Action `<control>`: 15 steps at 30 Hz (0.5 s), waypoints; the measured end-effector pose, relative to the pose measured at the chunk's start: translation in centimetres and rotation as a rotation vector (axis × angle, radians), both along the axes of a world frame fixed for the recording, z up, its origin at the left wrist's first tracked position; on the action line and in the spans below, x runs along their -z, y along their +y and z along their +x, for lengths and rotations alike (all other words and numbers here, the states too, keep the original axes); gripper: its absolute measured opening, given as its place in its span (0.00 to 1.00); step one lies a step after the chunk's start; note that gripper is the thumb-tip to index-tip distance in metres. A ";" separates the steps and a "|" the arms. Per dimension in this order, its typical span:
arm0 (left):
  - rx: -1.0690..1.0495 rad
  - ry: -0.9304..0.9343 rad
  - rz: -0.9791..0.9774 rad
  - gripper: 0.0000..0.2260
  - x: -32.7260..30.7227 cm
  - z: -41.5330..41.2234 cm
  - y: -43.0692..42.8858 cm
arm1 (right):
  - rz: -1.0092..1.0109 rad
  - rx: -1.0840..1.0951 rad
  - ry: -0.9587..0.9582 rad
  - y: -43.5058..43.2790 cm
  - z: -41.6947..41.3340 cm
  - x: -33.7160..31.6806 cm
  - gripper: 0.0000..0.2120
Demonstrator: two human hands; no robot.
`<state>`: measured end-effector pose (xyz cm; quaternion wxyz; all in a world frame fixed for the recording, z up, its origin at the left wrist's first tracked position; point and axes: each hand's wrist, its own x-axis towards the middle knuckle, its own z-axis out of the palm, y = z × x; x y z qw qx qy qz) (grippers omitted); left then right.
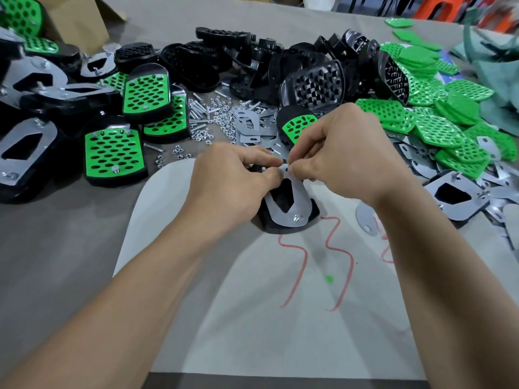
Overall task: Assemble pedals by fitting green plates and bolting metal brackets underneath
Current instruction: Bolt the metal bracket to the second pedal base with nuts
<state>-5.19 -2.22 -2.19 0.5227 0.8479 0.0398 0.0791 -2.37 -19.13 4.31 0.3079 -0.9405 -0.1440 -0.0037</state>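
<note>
A black pedal [283, 224] lies upside down on the white board [252, 304] in front of me. A metal bracket [292, 211] lies on its underside, with a bolt end and nut [296, 218] at its near end. My left hand [233, 181] grips the pedal's far left side, fingertips on the bracket's far end. My right hand [339, 155] pinches something small at the bracket's far hole; what it pinches is hidden by the fingertips.
Finished pedals with green plates [113, 153] lie at the left. Bare black pedals [314, 82] are heaped at the back. Loose green plates [438, 127] pile at the right, bolts and nuts [207, 113] and spare brackets [250, 127] in the middle. A cardboard box [75, 21] stands far left.
</note>
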 end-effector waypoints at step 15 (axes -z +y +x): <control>0.007 -0.002 -0.030 0.05 -0.1 -0.1 0.0 | -0.128 -0.060 -0.012 -0.2 0.0 -0.9 0.09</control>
